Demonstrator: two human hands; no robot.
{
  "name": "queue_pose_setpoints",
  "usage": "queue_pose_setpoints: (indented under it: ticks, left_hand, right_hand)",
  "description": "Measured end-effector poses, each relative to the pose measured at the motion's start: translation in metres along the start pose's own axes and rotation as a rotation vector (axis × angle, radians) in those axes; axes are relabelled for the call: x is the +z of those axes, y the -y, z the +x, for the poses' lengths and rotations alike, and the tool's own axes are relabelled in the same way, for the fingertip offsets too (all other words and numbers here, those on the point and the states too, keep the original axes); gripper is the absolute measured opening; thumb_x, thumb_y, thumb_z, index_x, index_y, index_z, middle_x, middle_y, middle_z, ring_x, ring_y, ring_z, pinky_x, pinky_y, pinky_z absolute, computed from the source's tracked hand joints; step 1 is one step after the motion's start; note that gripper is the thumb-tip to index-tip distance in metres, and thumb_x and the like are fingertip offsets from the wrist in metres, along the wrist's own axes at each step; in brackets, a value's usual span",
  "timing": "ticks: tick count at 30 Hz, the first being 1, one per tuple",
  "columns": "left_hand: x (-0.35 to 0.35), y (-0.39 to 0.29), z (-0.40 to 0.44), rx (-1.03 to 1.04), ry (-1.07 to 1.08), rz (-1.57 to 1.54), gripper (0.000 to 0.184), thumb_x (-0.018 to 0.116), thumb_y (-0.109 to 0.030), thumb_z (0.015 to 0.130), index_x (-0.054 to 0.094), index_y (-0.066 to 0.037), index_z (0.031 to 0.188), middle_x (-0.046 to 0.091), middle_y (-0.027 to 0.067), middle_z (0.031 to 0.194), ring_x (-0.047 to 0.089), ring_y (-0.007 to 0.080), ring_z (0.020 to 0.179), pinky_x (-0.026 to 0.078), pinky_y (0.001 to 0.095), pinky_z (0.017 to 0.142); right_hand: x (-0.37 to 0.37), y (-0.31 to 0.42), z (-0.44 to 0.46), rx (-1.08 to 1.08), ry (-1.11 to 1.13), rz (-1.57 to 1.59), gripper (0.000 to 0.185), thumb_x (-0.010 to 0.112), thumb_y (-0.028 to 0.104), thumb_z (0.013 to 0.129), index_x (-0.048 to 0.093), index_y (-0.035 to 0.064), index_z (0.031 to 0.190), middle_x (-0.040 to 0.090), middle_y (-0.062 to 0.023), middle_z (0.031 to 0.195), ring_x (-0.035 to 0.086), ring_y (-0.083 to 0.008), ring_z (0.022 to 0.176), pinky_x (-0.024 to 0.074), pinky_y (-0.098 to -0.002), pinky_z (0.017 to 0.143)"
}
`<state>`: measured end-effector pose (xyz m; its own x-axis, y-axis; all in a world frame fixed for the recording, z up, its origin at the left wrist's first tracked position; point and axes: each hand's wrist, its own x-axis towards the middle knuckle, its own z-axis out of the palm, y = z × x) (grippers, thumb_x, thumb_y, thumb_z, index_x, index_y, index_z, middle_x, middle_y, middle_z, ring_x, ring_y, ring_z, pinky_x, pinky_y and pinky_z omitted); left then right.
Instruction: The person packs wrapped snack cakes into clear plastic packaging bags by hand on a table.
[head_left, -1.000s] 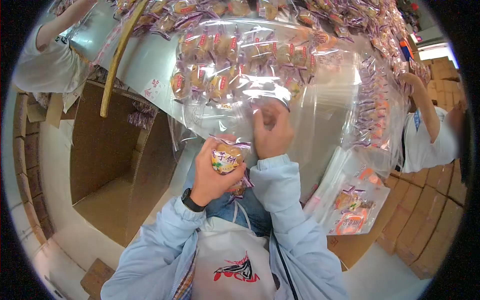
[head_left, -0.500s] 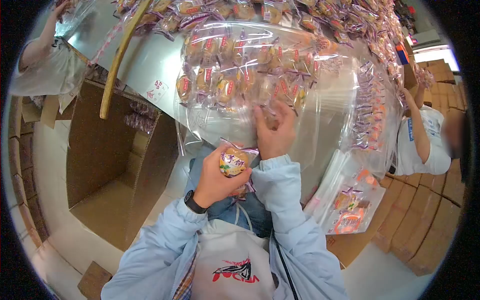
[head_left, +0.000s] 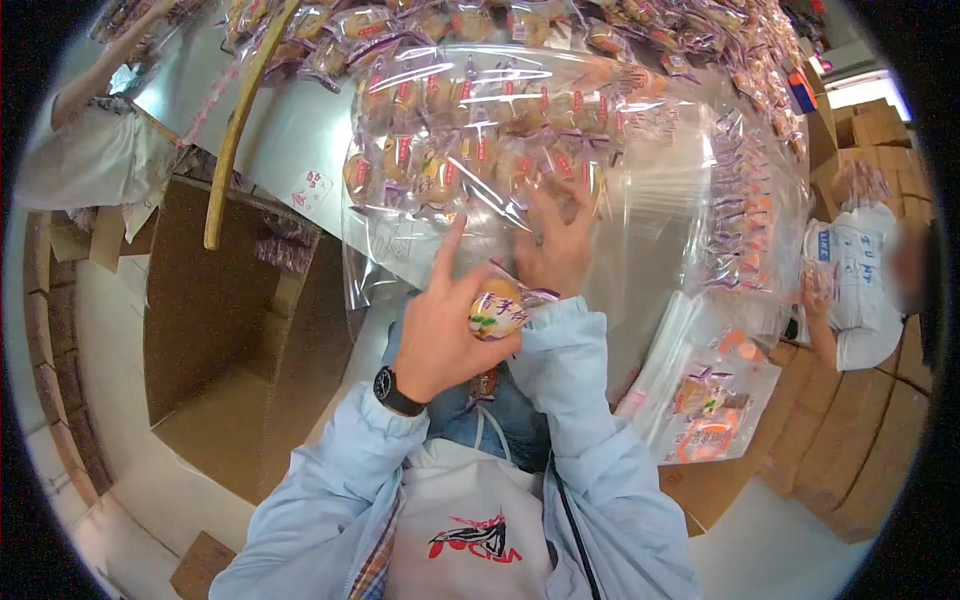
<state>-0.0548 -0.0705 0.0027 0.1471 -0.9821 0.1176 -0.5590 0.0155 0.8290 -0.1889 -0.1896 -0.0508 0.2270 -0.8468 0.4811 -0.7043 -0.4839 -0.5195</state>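
In my left hand (head_left: 440, 335) is a wrapped pastry (head_left: 497, 308), gripped by thumb and lower fingers, its purple-edged wrapper facing up. The index finger of that hand points toward the large clear plastic bag (head_left: 400, 240). My right hand (head_left: 560, 240) lies at the near side of this bag, fingers spread over the closest row of packets; whether it is inside or on top of the film I cannot tell. Inside the bag, wrapped pastries (head_left: 440, 178) stand in rows. Below my left hand, part of another packet (head_left: 484, 385) shows near my lap.
Loose wrapped pastries (head_left: 470, 20) heap along the table's far side. A wooden stick (head_left: 240, 120) crosses the left. An open cardboard box (head_left: 215, 400) stands left below the table (head_left: 290, 130). Flat plastic bags (head_left: 690, 400) lie right. Co-workers are at the left and right (head_left: 865, 270).
My left hand has moved right and up with the pastry, and its index finger has stretched out. My right hand's fingers have spread over the packets, where they were curled before.
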Motion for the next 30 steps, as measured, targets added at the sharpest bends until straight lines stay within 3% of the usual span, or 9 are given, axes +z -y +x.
queue_pose_setpoints:
  ticks: [6,9,13,16,18,21,24,27,30]
  left_hand:
    - [0.009,-0.005,0.032,0.016,0.062,0.103,0.077,0.087,-0.028,0.063,0.066,-0.013,0.135,0.018,0.0247,0.17,0.073,0.0418,0.096,0.061,0.0466,0.077]
    - [0.016,-0.005,0.041,0.035,-0.007,0.099,0.079,0.086,-0.027,0.064,0.063,-0.011,0.138,0.033,0.0307,0.161,0.071,0.0451,0.097,0.059,0.0473,0.08]
    - [0.009,-0.009,0.041,0.019,-0.006,0.097,0.08,0.086,-0.025,0.065,0.062,-0.008,0.139,0.035,0.024,0.164,0.07,0.0435,0.105,0.059,0.0452,0.083]
    - [0.005,-0.003,0.04,0.048,-0.049,0.168,0.082,0.086,-0.026,0.066,0.059,-0.005,0.141,0.037,0.0159,0.165,0.071,0.0382,0.109,0.06,0.0441,0.085]
    - [0.001,-0.003,0.041,0.071,-0.083,0.178,0.083,0.086,-0.023,0.066,0.058,-0.004,0.142,0.044,0.015,0.161,0.07,0.0369,0.112,0.059,0.0432,0.087]
    - [-0.006,-0.009,0.039,-0.015,-0.016,0.058,0.086,0.083,-0.017,0.067,0.055,-0.006,0.147,0.044,0.0194,0.16,0.058,0.0376,0.135,0.052,0.0412,0.106]
    - [-0.003,0.0,0.039,0.136,-0.105,0.212,0.084,0.084,-0.024,0.067,0.057,-0.006,0.144,0.052,0.016,0.155,0.071,0.0365,0.111,0.06,0.0437,0.084]
    - [-0.007,-0.009,0.041,-0.001,0.032,0.265,0.08,0.082,-0.028,0.069,0.058,-0.006,0.142,0.054,0.0167,0.153,0.071,0.0383,0.108,0.06,0.0452,0.081]
    - [-0.006,-0.01,0.042,-0.121,-0.021,0.161,0.059,0.083,-0.019,0.066,0.064,-0.002,0.12,0.053,0.0227,0.152,0.067,0.0448,0.111,0.057,0.0442,0.089]
  right_hand:
    - [-0.005,-0.002,0.013,0.055,-0.132,-0.022,0.051,0.074,0.012,0.086,0.066,0.0171,0.136,0.054,-0.0146,0.14,0.062,-0.0332,0.12,0.0586,-0.044,0.086]
    - [-0.012,-0.004,0.014,0.129,-0.089,-0.056,0.048,0.074,0.014,0.087,0.066,0.0177,0.135,0.061,-0.0088,0.131,0.063,-0.0332,0.119,0.059,-0.0434,0.084]
    - [-0.015,-0.011,0.012,0.078,0.007,-0.094,0.051,0.075,0.013,0.086,0.064,0.0152,0.136,0.068,0.0012,0.116,0.061,-0.0323,0.122,0.0553,-0.0451,0.094]
    - [-0.014,-0.009,0.012,-0.044,-0.09,-0.148,0.053,0.074,0.011,0.085,0.063,0.0133,0.137,0.065,-0.0053,0.124,0.057,-0.0339,0.123,0.0481,-0.0496,0.104]
    - [-0.022,0.005,0.012,0.045,-0.08,-0.075,0.052,0.072,0.009,0.086,0.063,0.0127,0.137,0.061,-0.0105,0.13,0.055,-0.0366,0.125,0.0442,-0.0522,0.107]
    - [-0.016,0.0,0.005,0.107,-0.114,-0.11,0.051,0.067,0.005,0.088,0.062,0.0115,0.138,0.056,-0.017,0.137,0.052,-0.0403,0.127,0.0424,-0.0525,0.109]
    - [-0.012,-0.011,0.002,0.146,-0.141,-0.106,0.05,0.062,0.002,0.09,0.06,0.0108,0.14,0.055,-0.0188,0.138,0.051,-0.0421,0.13,0.0418,-0.0516,0.111]
    - [-0.007,-0.009,0.002,0.216,-0.196,0.146,0.051,0.06,0.0,0.093,0.059,0.011,0.142,0.056,-0.0202,0.141,0.051,-0.0422,0.133,0.0416,-0.0512,0.112]
    - [-0.012,0.0,0.006,0.25,-0.138,0.239,0.053,0.058,0.0,0.094,0.056,0.0114,0.147,0.053,-0.0222,0.147,0.049,-0.0422,0.137,0.041,-0.0517,0.112]
